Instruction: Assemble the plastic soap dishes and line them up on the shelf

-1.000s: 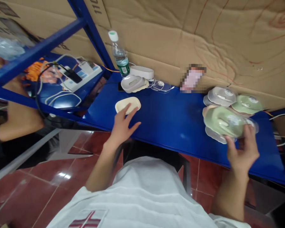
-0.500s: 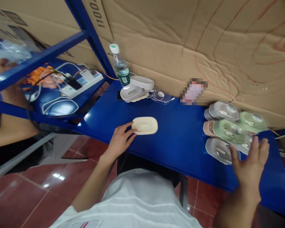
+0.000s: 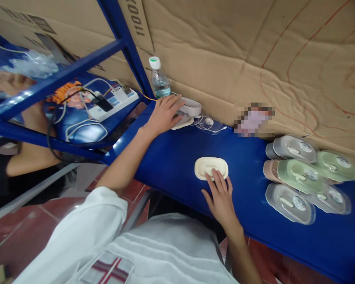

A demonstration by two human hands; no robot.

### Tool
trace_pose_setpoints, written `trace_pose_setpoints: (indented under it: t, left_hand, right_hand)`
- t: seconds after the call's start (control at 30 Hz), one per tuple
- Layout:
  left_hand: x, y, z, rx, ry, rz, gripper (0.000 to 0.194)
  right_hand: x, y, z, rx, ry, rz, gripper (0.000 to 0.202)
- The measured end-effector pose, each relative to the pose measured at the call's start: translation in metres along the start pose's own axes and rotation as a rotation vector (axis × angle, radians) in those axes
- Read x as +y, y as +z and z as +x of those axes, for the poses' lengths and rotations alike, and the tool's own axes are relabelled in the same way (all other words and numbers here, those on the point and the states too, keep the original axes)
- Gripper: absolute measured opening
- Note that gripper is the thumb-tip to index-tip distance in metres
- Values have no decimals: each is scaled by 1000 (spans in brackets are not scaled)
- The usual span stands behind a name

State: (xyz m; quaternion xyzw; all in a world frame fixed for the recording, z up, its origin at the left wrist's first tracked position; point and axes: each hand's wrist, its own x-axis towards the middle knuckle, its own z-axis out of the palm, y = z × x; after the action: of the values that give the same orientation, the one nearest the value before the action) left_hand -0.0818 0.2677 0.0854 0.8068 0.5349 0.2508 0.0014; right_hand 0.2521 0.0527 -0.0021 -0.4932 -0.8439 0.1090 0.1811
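A shallow cream oval dish [image 3: 199, 168] lies on the blue table in front of me. Fingertips of my right hand [image 3: 220, 195] rest on its near right edge, fingers spread and the thumb out to the side. At the back left, my left hand [image 3: 165, 114] reaches over a grey oval dish [image 3: 177, 116], its fingers apart and partly covering it; I cannot make out any grip on it. Behind the fingers stands a light grey oval ring-shaped part [image 3: 193, 107]. Close by on the right lies a clear plastic lid [image 3: 210, 124].
A water bottle [image 3: 160, 81] stands by the cardboard wall. Several lidded grey, green and pink boxes [image 3: 298, 175] are grouped at the right. Left of the blue frame [image 3: 118, 45], another person's arm [image 3: 35, 122] is near a power strip [image 3: 115, 104] and cables. A blurred-out item leans at the back.
My left hand has left the cream dish and moved up to the grey dish. My right hand has come from the lidded boxes to the cream dish. The view has shifted slightly.
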Motion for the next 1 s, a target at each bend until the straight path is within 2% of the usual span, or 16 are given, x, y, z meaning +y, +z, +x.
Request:
trace_pose_setpoints:
  t: [0.07,0.1,0.17,0.27,0.4,0.5,0.6,0.73,0.87,1.0]
  left_hand:
    - [-8,-1,19,-38,33,8,37]
    - [-3,-1,22,-38,63,2,31]
    - [21,-1,12,-8,137,-18,27]
    - [77,6,-32,-17,260,-44,25]
    - [143,39,-100,-12,351,-47,19]
    - [168,62,-127,-48,280,-85,19]
    - [172,69,-135,-121,248,-139,27]
    - [155,64,-145,-195,199,-171,36]
    - [137,60,-159,-175,234,-211,38]
    - [133,56,-165,-140,326,-172,41]
  right_hand:
    - [-1,-1,-2,14,0,-2,62]
    - [-1,-1,-3,16,3,1,62]
    - [-2,1,-4,13,13,23,64]
    - [-1,3,-7,84,77,125,73]
    - [5,1,-9,298,239,279,91]
    - [8,-2,-6,222,272,275,78]
    - [9,-5,-3,172,296,257,68]
    - [9,-3,-2,233,255,222,59]
    - [8,2,-3,239,144,179,46]
    - [7,3,-4,311,86,133,36]
